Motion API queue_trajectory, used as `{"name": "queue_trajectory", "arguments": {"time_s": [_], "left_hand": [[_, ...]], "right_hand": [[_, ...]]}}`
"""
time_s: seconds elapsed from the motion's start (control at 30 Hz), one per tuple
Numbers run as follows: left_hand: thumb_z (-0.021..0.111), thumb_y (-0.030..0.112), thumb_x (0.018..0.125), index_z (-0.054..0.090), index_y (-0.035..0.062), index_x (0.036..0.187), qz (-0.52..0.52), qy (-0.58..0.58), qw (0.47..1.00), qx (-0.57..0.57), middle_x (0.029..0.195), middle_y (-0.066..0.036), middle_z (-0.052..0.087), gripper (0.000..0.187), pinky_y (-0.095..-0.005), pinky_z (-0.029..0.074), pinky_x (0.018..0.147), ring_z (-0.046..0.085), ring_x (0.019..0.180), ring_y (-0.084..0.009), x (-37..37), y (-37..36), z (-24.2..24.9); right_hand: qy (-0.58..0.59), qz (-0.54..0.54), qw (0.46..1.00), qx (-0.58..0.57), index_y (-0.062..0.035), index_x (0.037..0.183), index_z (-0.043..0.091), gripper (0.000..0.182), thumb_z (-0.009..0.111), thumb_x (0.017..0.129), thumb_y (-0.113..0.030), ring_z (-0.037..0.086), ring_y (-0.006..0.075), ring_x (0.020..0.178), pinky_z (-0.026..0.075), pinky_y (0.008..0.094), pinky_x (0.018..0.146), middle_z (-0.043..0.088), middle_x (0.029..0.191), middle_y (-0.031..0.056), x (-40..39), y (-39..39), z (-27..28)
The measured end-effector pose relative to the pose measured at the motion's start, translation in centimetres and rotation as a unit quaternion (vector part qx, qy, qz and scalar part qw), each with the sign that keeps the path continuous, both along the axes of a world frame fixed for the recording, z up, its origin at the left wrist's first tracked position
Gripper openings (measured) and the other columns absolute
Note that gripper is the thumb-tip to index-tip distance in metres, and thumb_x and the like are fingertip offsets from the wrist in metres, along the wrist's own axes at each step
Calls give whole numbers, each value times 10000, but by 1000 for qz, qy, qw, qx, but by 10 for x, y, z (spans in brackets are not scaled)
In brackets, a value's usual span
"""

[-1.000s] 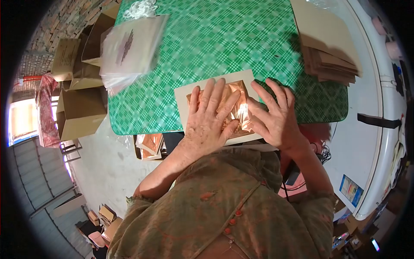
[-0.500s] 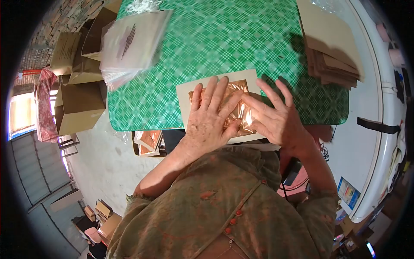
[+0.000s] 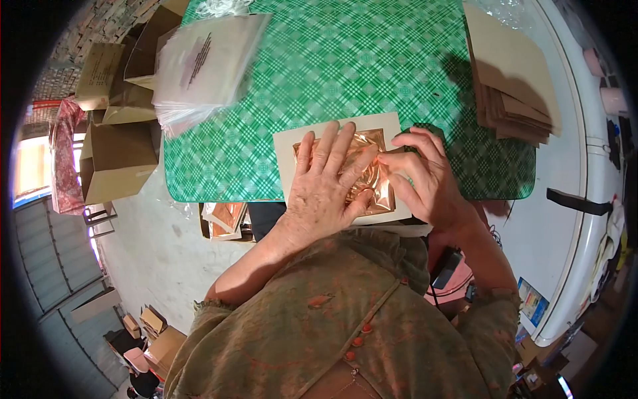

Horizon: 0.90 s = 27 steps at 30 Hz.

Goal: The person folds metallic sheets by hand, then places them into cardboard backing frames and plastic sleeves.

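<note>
Here, at a bench point(image 3: 279, 86) covered in green checked cloth, a person's left hand point(image 3: 325, 186) lies flat, fingers spread, on a sheet of shiny copper-coloured foil point(image 3: 379, 183) that rests on a pale card point(image 3: 286, 159) near the bench's front edge. The right hand point(image 3: 425, 176) has changed most: a second ago its fingers were splayed wide over the foil's right side, and now they are curled together, the fingertips point(image 3: 389, 158) pinching or pressing at the foil's upper right edge (whether they actually grip it cannot be told). The left hand has stayed planted on the foil, its fingers a little closer together than before. The card sits in much the same place, partly overhanging the bench's front edge.

At the bench's far left corner a stack of clear plastic sleeves point(image 3: 199, 63) juts over the edge, and at the far right a pile of brown card sheets point(image 3: 512, 73) lies fanned; neither pile has been disturbed. Open cardboard boxes point(image 3: 113, 163) stand on the floor to the left, and more copper-coloured pieces point(image 3: 226, 218) show below the bench's front edge.
</note>
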<state>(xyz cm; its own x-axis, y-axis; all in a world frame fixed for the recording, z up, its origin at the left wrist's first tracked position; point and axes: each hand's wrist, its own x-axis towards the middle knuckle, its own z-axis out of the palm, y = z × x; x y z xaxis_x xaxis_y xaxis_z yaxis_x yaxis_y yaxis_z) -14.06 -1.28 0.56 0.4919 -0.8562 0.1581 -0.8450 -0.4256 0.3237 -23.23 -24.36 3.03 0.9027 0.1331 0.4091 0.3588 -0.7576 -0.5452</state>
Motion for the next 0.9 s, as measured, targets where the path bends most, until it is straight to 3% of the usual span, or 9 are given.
{"name": "queue_trajectory", "arguments": {"time_s": [0.2,0.3,0.6,0.9], "left_hand": [[673,478,970,555,173,1592,3,7,1000,6,1757,-233,317,703,-648,181,1310,249,1642,-452,0,0,1],[667,478,972,561,170,1586,4,11,1000,-1,1760,-229,315,696,-645,179,1313,245,1645,-449,0,0,1],[663,478,969,559,188,1593,3,16,1000,-3,1767,-212,308,696,-652,178,1313,244,1649,-433,1,0,1],[670,475,967,561,201,1588,4,20,1000,-11,1761,-208,316,688,-659,181,1311,247,1646,-435,1,0,-3]], "right_hand": [[-37,-53,997,-43,-79,1168,696,253,761,929,-127,601,309,1052,451,476,977,655,1046,80,23,10,-13],[-19,-74,994,-83,-113,1098,681,198,769,921,-129,586,292,1027,427,438,965,640,1007,41,33,10,-21],[37,-100,988,-113,-160,946,616,213,814,892,-220,567,273,959,397,428,878,606,930,9,49,7,-15],[47,-115,985,-116,-154,928,591,253,828,873,-222,582,275,923,403,437,817,620,906,0,57,-6,-23]]}}
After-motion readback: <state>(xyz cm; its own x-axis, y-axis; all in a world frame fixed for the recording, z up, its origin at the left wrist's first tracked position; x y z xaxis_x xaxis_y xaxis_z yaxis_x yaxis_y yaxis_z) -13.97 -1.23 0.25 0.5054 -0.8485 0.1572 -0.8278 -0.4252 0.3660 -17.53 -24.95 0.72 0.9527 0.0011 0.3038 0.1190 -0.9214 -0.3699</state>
